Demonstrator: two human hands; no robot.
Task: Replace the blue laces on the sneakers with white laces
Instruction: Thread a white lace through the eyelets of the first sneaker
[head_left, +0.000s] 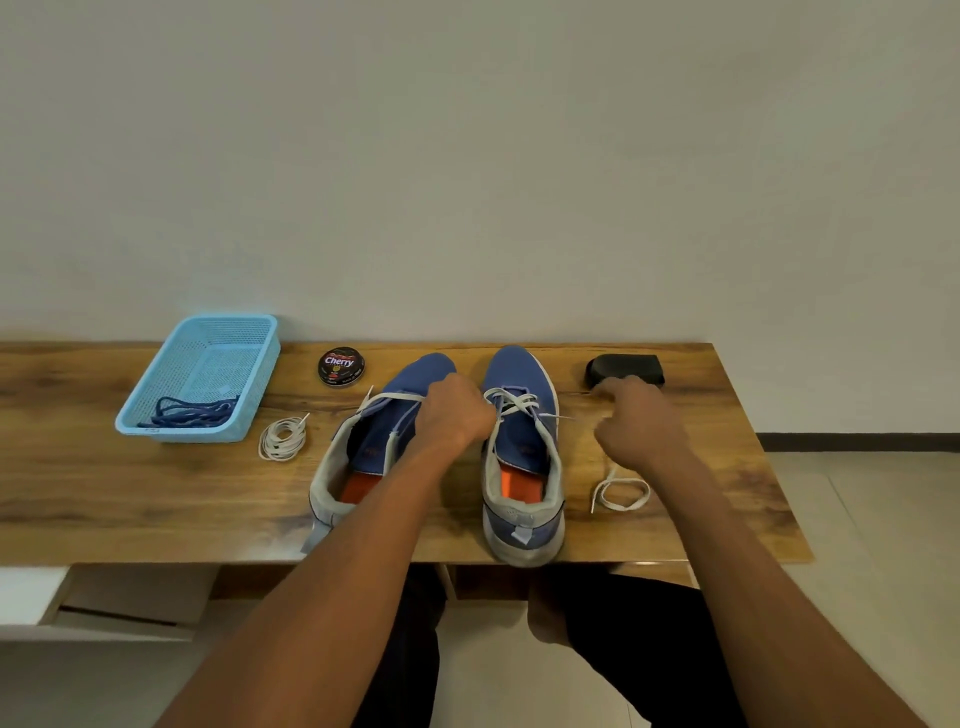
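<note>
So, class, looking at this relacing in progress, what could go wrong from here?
1. The right hand pulls a white lace sideways; the right-hand blue mesh sneaker, whose heel overhangs the wooden table edge, could slide off.
2. The lace ends may come out uneven.

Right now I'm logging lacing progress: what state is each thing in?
Left sneaker: one white lace across, mostly unlaced.
Right sneaker: white lace partly threaded.
Blue laces: removed, in basket.
Polish tin: closed.
Left hand: gripping lace.
Right hand: pulling lace end.
</note>
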